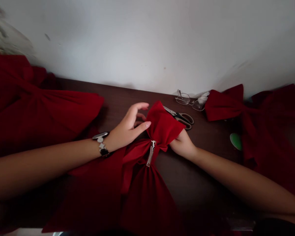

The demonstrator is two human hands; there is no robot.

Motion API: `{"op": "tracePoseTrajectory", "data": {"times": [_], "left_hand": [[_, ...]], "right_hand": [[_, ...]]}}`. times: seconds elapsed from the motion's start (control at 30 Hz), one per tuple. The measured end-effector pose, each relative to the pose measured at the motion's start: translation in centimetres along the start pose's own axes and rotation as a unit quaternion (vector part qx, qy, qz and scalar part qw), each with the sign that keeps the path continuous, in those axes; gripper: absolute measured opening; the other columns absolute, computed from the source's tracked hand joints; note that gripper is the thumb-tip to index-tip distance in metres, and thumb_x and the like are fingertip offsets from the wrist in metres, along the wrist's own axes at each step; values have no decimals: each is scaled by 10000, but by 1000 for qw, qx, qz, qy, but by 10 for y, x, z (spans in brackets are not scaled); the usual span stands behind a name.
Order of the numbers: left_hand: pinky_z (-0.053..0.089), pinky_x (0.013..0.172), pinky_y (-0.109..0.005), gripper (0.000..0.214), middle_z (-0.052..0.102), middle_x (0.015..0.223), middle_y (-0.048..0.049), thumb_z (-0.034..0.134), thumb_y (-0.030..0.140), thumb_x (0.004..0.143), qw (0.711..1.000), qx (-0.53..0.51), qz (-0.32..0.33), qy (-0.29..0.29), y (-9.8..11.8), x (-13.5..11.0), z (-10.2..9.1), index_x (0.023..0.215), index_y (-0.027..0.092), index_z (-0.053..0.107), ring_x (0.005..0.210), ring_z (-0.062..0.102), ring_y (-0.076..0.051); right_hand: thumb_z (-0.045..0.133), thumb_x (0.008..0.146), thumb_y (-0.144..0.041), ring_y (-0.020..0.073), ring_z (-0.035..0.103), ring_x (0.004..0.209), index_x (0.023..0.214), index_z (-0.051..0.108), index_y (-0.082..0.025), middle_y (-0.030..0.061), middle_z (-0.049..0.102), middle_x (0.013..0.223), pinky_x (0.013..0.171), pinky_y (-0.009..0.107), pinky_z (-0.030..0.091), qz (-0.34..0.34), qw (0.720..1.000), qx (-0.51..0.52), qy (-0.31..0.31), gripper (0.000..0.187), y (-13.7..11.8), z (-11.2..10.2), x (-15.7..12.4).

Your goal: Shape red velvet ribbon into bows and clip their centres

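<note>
A red bow point(162, 126) with a metal clip point(151, 153) is laid on the bench point(127, 95), between both hands. The left grip point(127, 127) is held spread, its fingers reaching the bow's edge. The right grip point(183, 144) is tucked beneath the bow, so its closure cannot be told. Scissors point(178, 116) are placed just behind, near glasses point(185, 100).

A plain deep-red fabric bow point(159, 126) bears a silver hair clip point(151, 153) on a dark brown table point(196, 183) before a white wall point(147, 42), near a black-and-silver wristwatch point(100, 143) and a green object point(236, 141).
</note>
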State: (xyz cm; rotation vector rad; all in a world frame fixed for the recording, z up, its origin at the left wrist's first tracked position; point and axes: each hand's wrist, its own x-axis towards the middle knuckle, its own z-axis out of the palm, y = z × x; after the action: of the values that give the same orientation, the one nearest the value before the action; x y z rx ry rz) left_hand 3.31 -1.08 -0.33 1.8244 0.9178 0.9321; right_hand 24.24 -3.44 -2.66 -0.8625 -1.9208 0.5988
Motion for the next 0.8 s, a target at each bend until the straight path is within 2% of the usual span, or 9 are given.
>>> {"op": "tracePoseTrajectory", "data": {"times": [0.03, 0.07, 0.17, 0.2, 0.27, 0.47, 0.63, 0.73, 0.8], "left_hand": [[493, 964, -390, 537, 382, 1435, -143, 571, 290, 884, 997, 56, 54, 30, -1, 1, -2, 1373, 211, 363, 1195, 509, -236], [468, 999, -409, 550, 370, 1449, -142, 585, 271, 875, 987, 114, 113, 26, -1, 4, -4, 1381, 217, 377, 1235, 474, -250], [373, 1087, -438, 382, 495, 1399, -82, 536, 199, 904, 925, 243, 277, -94, 5, 15, -11, 1277, 277, 543, 1276, 449, -243], [378, 1081, -423, 362, 551, 1356, -66, 508, 173, 918, 905, 266, 305, -129, 8, 19, -13, 1256, 287, 568, 1254, 478, -228], [410, 1042, -394, 313, 621, 1279, -64, 491, 171, 932, 883, 295, 334, -149, 12, 25, -16, 1205, 267, 612, 1184, 543, -212], [468, 890, -332, 184, 706, 1057, -71, 525, 263, 930, 868, 324, 343, -154, 18, 28, -22, 896, 199, 694, 959, 622, -193], [467, 886, -299, 132, 683, 1007, -77, 496, 199, 935, 911, 264, 289, -130, 18, 23, -19, 902, 175, 621, 972, 602, -171], [474, 884, -291, 80, 649, 1026, -83, 506, 189, 926, 935, 218, 262, -94, 13, 20, -16, 901, 172, 579, 988, 592, -162], [485, 854, -285, 66, 628, 997, -83, 551, 220, 904, 938, 208, 273, -55, 9, 20, -15, 867, 172, 578, 949, 590, -161]], "right_hand": [[510, 820, -128, 162, 690, 867, 880, 645, -193, 45, 730, 907, 844, 295, 557, 28, 999, 24, -12, 162, 1, 1, 1], [516, 828, -147, 165, 686, 890, 910, 649, -189, 49, 726, 929, 870, 307, 550, 54, 997, 46, -23, 161, 1, 1, 3], [541, 850, -201, 168, 668, 932, 996, 651, -183, 53, 713, 975, 929, 333, 522, 93, 990, 95, -44, 184, -1, 2, 9], [551, 854, -215, 167, 663, 940, 1014, 651, -182, 54, 708, 993, 940, 336, 514, 98, 988, 107, -47, 191, -2, 1, 11], [573, 858, -244, 167, 656, 951, 1039, 652, -181, 57, 700, 1027, 954, 340, 504, 106, 985, 124, -57, 207, -2, 0, 13], [592, 870, -280, 181, 648, 970, 1094, 655, -190, 51, 707, 1016, 994, 373, 467, 104, 980, 112, -125, 249, -1, -1, 15], [562, 900, -335, 188, 624, 1061, 1124, 649, -203, 58, 699, 1063, 1063, 385, 400, 86, 980, 103, -145, 274, 0, -2, 16], [557, 901, -374, 184, 650, 979, 1079, 671, -197, 56, 709, 1026, 1012, 369, 447, 105, 976, 115, -149, 276, 2, -3, 15], [586, 880, -390, 177, 664, 912, 1024, 690, -186, 53, 717, 984, 949, 343, 490, 124, 971, 147, -143, 270, 3, -4, 14]]}}
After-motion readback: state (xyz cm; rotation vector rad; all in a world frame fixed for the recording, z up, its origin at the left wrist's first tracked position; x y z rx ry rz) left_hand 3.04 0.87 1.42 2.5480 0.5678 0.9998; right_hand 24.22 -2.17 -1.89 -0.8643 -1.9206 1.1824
